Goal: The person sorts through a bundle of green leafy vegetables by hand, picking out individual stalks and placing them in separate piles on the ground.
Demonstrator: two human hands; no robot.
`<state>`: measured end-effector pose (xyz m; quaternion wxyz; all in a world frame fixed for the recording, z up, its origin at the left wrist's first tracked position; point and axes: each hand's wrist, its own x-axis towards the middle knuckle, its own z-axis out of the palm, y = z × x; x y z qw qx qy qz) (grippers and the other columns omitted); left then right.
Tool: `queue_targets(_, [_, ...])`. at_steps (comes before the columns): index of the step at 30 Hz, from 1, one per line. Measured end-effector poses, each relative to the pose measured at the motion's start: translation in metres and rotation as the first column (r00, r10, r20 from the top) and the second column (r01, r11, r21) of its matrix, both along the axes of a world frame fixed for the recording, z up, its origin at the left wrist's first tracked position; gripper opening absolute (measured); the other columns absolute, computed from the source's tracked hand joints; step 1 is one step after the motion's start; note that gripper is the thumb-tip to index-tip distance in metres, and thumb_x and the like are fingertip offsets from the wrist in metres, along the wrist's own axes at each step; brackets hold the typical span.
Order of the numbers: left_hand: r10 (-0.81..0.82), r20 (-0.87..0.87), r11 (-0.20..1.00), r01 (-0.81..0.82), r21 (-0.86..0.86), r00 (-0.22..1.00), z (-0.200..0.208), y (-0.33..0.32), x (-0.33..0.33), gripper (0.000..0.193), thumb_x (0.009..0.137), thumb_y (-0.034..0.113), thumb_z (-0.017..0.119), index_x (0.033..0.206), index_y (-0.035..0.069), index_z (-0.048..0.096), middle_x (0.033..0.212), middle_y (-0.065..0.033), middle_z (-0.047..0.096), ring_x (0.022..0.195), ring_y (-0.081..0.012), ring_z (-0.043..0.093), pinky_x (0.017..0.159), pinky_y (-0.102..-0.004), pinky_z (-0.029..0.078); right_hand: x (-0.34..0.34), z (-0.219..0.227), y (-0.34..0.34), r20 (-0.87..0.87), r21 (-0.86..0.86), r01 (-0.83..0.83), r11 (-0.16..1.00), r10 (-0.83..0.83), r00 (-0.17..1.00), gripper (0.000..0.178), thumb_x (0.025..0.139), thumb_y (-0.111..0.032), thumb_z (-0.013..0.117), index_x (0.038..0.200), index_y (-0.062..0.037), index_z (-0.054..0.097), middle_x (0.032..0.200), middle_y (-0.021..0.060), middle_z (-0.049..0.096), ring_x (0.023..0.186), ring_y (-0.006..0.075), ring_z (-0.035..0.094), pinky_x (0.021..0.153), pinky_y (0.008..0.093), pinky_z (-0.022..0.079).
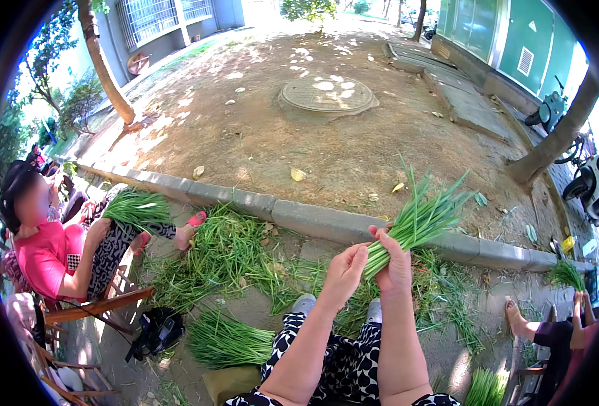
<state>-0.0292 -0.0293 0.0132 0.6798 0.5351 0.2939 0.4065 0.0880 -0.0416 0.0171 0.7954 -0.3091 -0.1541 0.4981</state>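
Out in front of me, a bunch of long green chives (424,215) slants up to the right, with its pale stem ends toward me. My right hand (395,262) is wrapped around the lower stems. At the pale ends, my left hand (345,272) is closed with its thumb against the stems; its fingertips are partly hidden. A larger pile of chives (232,338) lies on the ground left of my legs. Loose green trimmings (211,254) are heaped beyond my feet, along the curb.
A stone curb (313,220) crosses ahead, with bare soil and a manhole cover (330,95) beyond. At left, a person in pink (45,260) sits with chives on the lap, near a black bag (157,331). Another person's hands (580,308) hold chives at right. More chives (487,388) lie lower right.
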Motion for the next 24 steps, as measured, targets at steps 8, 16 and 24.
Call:
queue_targets(8, [-0.225,0.268,0.944,0.278,-0.177,0.937,0.019,0.005,-0.026,0.068,0.084,0.055,0.059,0.121,-0.002,0.054,0.104,-0.0037,0.062,0.096,-0.011,0.057,0.082,-0.026,0.045,-0.003,0.009,-0.012,0.069,0.179,-0.34,0.923,0.333,0.941,0.033,0.071,-0.005,0.067,0.101,-0.0078,0.053,0.1,0.0074,0.059,0.113,0.0264,0.051,0.097,0.0395,0.041])
queue_targets(16, [-0.276,-0.116,0.933,0.294,0.207,0.954,0.022,0.005,-0.029,0.054,0.072,0.019,0.078,0.117,0.0,0.054,0.1,-0.006,0.059,0.095,-0.0155,0.057,0.081,-0.0297,0.048,-0.008,0.019,-0.015,0.538,-0.082,-0.512,0.855,0.47,0.699,0.062,0.063,-0.013,0.075,0.121,-0.0036,0.055,0.118,0.009,0.057,0.1,0.0153,0.055,0.087,0.0323,0.045])
queue_targets(24, [-0.302,0.071,0.941,0.309,-0.141,0.951,0.016,0.005,-0.024,0.021,0.079,0.014,0.071,0.091,0.002,0.059,0.074,-0.0037,0.058,0.062,-0.0112,0.055,0.053,-0.0249,0.044,0.004,0.009,-0.011,0.036,-0.054,-0.375,0.925,0.377,0.925,0.03,0.084,-0.023,0.066,0.103,0.0007,0.06,0.092,0.0117,0.067,0.078,0.0183,0.065,0.065,0.0278,0.052])
